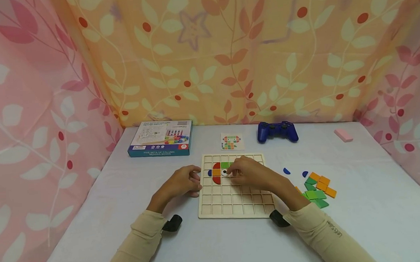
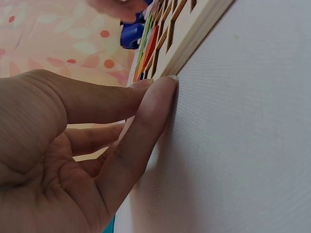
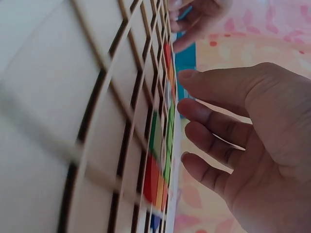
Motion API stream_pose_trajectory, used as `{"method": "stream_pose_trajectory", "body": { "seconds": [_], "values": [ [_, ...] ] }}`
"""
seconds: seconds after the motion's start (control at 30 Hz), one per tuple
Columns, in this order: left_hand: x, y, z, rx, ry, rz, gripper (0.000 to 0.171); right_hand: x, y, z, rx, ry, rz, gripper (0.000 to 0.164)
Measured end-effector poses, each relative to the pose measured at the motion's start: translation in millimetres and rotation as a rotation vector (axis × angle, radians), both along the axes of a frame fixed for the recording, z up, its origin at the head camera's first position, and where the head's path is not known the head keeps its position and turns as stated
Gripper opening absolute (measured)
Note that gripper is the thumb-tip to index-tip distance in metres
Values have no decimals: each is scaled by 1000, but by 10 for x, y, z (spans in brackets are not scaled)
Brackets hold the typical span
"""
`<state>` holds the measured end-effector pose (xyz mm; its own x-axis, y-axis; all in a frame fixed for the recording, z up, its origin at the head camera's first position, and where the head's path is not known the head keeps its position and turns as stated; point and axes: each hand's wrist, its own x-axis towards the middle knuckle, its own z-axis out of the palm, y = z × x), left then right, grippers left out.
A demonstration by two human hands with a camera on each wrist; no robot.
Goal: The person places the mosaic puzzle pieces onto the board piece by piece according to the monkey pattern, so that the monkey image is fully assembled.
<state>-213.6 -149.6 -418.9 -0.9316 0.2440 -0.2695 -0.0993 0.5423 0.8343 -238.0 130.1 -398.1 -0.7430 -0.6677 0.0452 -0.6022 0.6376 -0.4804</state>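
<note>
While pinching the left edge of the wooden grid board (image 1: pixel 218 199) with the left hand (image 1: pixel 182 181), holds the right hand (image 1: pixel 251 171) over the white eye tile (image 1: pixel 224 173) with fingers loosely bent and parted. Rests the board flat on the tabletop (image 1: pixel 93 234), left of the loose coloured pieces (image 1: pixel 316 195).

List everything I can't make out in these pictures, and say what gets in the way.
Head view: the squares of the board beneath the right hand, which covers them.
Head view: the smallest print on the box, too small to read.
Head view: part of an orange piece, behind the right forearm.
Right wrist view: part of the left hand, cut off by the top edge.
Right wrist view: the board's nearest part, blurred.
</note>
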Motion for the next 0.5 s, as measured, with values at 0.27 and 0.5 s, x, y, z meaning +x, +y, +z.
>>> {"method": "stream_pose_trajectory", "body": {
  "seconds": [0.27,0.5],
  "values": [
    [9,-2,4,-4,0,-5,60,50,491,32,2,-73,-76,28],
    [0,-10,10,-28,7,-7,60,132,909,31,10,-26,-135,26]
  ]
}}
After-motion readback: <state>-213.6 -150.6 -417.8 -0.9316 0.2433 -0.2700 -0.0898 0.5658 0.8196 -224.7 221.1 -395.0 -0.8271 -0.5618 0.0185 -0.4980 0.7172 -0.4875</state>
